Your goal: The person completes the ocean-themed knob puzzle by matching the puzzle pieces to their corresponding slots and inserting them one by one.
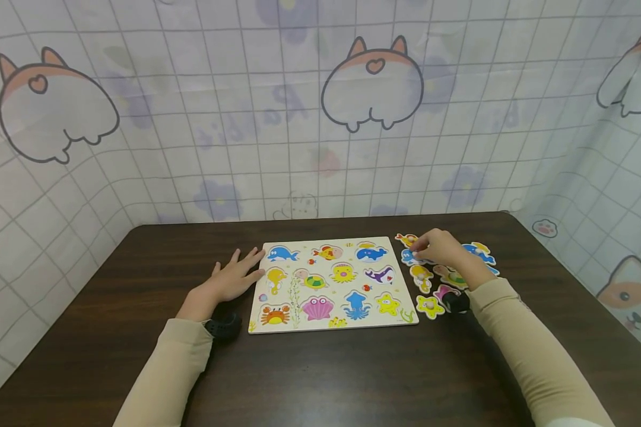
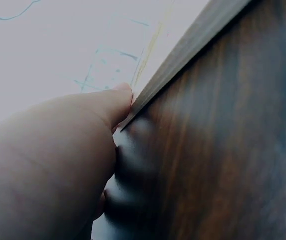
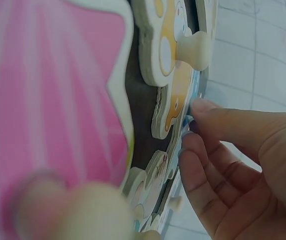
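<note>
My left hand (image 1: 227, 281) lies with its fingers spread at the left edge of a sea-animal puzzle board (image 1: 294, 293). Its thumb (image 2: 115, 102) touches the board's edge in the left wrist view. On the right, my right hand (image 1: 442, 248) reaches over a group of loose wooden pieces, thumb and fingertips pinching at a blue puzzle piece (image 1: 408, 257) that the fingers partly cover. Closer to the right wrist camera, a pink shell piece (image 3: 58, 100) with a pale knob fills the left side. A yellow seahorse piece (image 1: 421, 277) lies just below the right fingertips.
A yellow starfish piece (image 1: 430, 306), a green turtle piece (image 1: 451, 277) and a blue whale piece (image 1: 479, 253) lie close together, some overlapping. All of this sits on a dark wooden table (image 1: 320, 379), backed by a patterned curtain (image 1: 278, 160).
</note>
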`<state>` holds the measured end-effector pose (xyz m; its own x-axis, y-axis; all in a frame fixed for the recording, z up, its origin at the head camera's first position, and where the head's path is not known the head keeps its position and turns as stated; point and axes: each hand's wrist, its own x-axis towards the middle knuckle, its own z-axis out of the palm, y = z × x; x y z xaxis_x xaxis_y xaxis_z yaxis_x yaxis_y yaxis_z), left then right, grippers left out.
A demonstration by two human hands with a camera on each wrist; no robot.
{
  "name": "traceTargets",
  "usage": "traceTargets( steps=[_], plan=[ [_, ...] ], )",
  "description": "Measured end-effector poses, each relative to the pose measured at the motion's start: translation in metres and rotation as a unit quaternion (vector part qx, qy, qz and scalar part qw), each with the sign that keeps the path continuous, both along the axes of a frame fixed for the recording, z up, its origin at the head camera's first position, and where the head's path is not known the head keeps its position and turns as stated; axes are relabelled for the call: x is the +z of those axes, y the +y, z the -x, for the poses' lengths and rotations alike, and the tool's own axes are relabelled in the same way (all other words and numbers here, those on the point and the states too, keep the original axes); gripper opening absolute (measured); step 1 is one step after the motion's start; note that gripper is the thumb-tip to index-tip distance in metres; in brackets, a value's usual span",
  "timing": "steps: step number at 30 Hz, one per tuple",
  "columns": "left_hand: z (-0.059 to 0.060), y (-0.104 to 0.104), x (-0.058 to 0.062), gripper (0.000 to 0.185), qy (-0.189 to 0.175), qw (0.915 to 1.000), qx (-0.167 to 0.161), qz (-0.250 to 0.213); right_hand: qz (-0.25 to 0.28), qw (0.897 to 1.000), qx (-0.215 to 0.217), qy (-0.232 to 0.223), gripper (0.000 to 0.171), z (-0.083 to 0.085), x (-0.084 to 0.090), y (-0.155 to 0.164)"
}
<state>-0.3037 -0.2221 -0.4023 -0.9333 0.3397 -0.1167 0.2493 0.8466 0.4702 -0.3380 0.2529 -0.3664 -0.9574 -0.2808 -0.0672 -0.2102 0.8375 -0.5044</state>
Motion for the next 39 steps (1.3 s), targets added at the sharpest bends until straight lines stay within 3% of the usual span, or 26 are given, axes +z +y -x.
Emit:
traceTargets(
  steps=[20, 39],
  plan=[
    [0.003, 0.0, -0.001, 0.067, -0.002, 1.0, 0.001, 0.004, 0.0, 0.999, 0.017, 0.03, 0.023, 0.0, 0.01, -0.004],
    [0.001, 0.001, 0.001, 0.067, -0.006, 1.0, 0.003, 0.0, 0.018, 0.998, 0.028, 0.045, 0.023, 0.008, 0.024, -0.04]
  ],
)
